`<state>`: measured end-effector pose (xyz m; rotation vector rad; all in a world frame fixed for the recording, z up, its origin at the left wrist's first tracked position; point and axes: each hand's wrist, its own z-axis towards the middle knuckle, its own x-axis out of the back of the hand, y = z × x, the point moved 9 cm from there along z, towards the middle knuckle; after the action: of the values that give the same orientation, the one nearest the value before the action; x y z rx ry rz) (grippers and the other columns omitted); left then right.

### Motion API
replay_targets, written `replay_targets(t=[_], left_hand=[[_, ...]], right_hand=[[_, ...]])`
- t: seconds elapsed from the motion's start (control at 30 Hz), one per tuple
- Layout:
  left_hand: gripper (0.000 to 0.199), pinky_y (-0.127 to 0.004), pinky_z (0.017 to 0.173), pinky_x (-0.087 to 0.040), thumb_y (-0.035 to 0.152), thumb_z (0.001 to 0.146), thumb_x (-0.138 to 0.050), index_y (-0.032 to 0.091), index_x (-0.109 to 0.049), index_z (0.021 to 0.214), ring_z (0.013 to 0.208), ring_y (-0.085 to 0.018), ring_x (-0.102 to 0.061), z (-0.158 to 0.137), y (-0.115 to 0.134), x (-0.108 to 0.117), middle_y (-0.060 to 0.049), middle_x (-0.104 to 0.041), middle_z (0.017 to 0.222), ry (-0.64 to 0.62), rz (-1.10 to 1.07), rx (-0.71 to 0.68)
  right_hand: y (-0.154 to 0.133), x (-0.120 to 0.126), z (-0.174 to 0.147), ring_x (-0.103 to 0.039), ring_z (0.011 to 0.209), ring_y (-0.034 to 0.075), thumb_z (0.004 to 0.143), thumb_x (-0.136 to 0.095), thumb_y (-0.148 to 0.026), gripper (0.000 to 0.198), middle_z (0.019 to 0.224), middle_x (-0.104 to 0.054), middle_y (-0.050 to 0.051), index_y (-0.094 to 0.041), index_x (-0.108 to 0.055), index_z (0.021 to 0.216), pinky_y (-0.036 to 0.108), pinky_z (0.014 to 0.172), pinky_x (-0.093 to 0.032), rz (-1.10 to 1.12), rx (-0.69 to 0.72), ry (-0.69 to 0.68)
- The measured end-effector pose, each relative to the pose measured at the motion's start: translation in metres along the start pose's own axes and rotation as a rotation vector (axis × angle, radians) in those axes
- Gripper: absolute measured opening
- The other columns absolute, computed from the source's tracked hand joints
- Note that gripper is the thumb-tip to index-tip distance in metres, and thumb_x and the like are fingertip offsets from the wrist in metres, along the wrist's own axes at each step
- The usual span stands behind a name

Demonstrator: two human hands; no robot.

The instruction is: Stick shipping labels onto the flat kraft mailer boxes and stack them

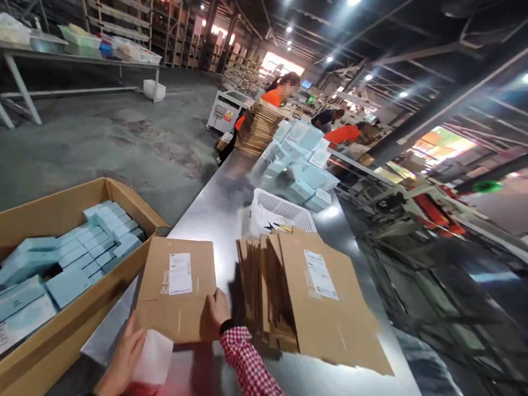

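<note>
A flat brown cardboard box (152, 317) with a white printed label (180, 273) lies in front of me on the metal table. My right hand (219, 310) grips its right edge, fingers curled over the side. At the lower left corner of the box is my left hand (124, 353), its fingertips by the cardboard edge. A small white sheet of paper (154, 358) sticks out from this hand, apparently held by it; the palm side is hidden. Right of the right hand, several folded flat cardboard boxes (327, 317) lean together, the front one bearing a label (320, 274).
A large open carton (48, 342) of light blue boxes (71, 286) stands left of the table. Behind the leaning cardboard is a white basket (286, 209) with papers and a yellow-black tool. Farther back are piled blue boxes (304, 158), stacked cardboard (258, 130) and a person in orange (273, 97).
</note>
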<state>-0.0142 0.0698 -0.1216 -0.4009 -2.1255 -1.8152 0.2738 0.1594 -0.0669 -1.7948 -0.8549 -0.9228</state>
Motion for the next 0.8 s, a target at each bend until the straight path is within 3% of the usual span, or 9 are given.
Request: replay_targets(t=[0.1,0.17,0.3,0.4,0.47,0.6,0.7,0.73,0.8], left_hand=[[0.083,-0.048,0.113,-0.027,0.082,0.066,-0.039,0.01,-0.069,0.094,0.134,-0.039,-0.034,0.002,-0.014,0.012,-0.023,-0.039,0.145,0.013,-0.092,0.103],[0.094,-0.053,0.11,-0.029,0.091,0.057,-0.036,0.01,-0.068,0.09,0.13,-0.044,-0.039,0.006,-0.009,0.024,-0.026,-0.048,0.138,0.012,-0.089,0.126],[0.074,-0.052,0.105,-0.039,0.08,0.072,-0.038,0.018,-0.07,0.097,0.118,-0.035,-0.056,-0.007,0.056,0.035,-0.013,-0.068,0.118,-0.103,-0.066,-0.051],[0.051,-0.04,0.095,-0.052,0.061,0.085,-0.041,0.023,-0.069,0.104,0.108,-0.027,-0.065,-0.046,0.139,0.038,-0.006,-0.071,0.113,-0.139,0.042,-0.263],[0.042,-0.03,0.087,-0.056,0.051,0.089,-0.042,0.022,-0.07,0.101,0.101,-0.022,-0.068,-0.076,0.199,0.038,-0.006,-0.073,0.106,-0.121,0.093,-0.421],[0.036,-0.025,0.075,-0.055,0.04,0.094,-0.038,0.021,-0.069,0.097,0.085,-0.018,-0.069,-0.123,0.289,0.034,-0.005,-0.074,0.093,-0.036,0.237,-0.665],[0.036,-0.024,0.063,-0.05,0.034,0.096,-0.035,0.021,-0.068,0.088,0.069,-0.015,-0.065,-0.142,0.331,0.025,-0.003,-0.07,0.076,-0.049,0.328,-0.724],[0.036,-0.024,0.063,-0.049,0.033,0.096,-0.034,0.02,-0.067,0.088,0.068,-0.015,-0.064,-0.147,0.343,0.024,-0.002,-0.069,0.075,-0.041,0.331,-0.735],[0.036,-0.025,0.065,-0.048,0.033,0.096,-0.034,0.019,-0.067,0.09,0.07,-0.015,-0.064,-0.15,0.36,0.031,-0.002,-0.068,0.075,0.019,0.311,-0.733]], right_hand=[[-0.017,0.01,-0.028,-0.051,0.118,0.03,0.081,-0.047,-0.013,0.042,0.124,-0.055,0.023,-0.002,-0.054,0.121,0.04,0.101,-0.039,0.046,-0.013,0.106],[-0.039,0.028,-0.043,-0.052,0.117,0.028,0.078,-0.047,-0.01,0.054,0.127,-0.055,0.019,-0.007,-0.046,0.131,0.04,0.1,-0.042,0.178,0.108,0.15],[-0.046,0.122,-0.088,-0.054,0.118,0.022,0.078,-0.046,-0.013,0.06,0.13,-0.056,0.01,-0.018,-0.04,0.138,0.038,0.103,-0.042,0.481,0.436,0.299],[0.022,0.226,-0.114,-0.047,0.126,0.025,0.081,-0.051,-0.028,0.055,0.135,-0.052,0.011,-0.017,-0.047,0.134,0.044,0.108,-0.037,0.592,0.426,0.429],[0.086,0.291,-0.115,-0.055,0.116,0.027,0.079,-0.056,-0.037,0.058,0.129,-0.056,0.013,-0.016,-0.048,0.133,0.044,0.099,-0.045,0.629,0.317,0.443],[0.172,0.376,-0.112,-0.055,0.113,0.035,0.074,-0.063,-0.046,0.063,0.12,-0.06,0.021,-0.01,-0.055,0.125,0.053,0.095,-0.044,0.461,0.11,0.556],[0.134,0.356,-0.141,-0.037,0.131,0.035,0.07,-0.068,-0.054,0.077,0.139,-0.045,0.02,-0.014,-0.048,0.132,0.055,0.106,-0.03,0.446,0.297,0.597],[0.1,0.325,-0.155,-0.037,0.132,0.031,0.072,-0.067,-0.056,0.076,0.141,-0.044,0.016,-0.019,-0.046,0.135,0.051,0.108,-0.03,0.513,0.458,0.477],[0.013,0.225,-0.197,-0.045,0.126,0.028,0.063,-0.075,-0.059,0.079,0.135,-0.052,0.011,-0.022,-0.052,0.129,0.045,0.106,-0.036,0.669,0.806,-0.139]])
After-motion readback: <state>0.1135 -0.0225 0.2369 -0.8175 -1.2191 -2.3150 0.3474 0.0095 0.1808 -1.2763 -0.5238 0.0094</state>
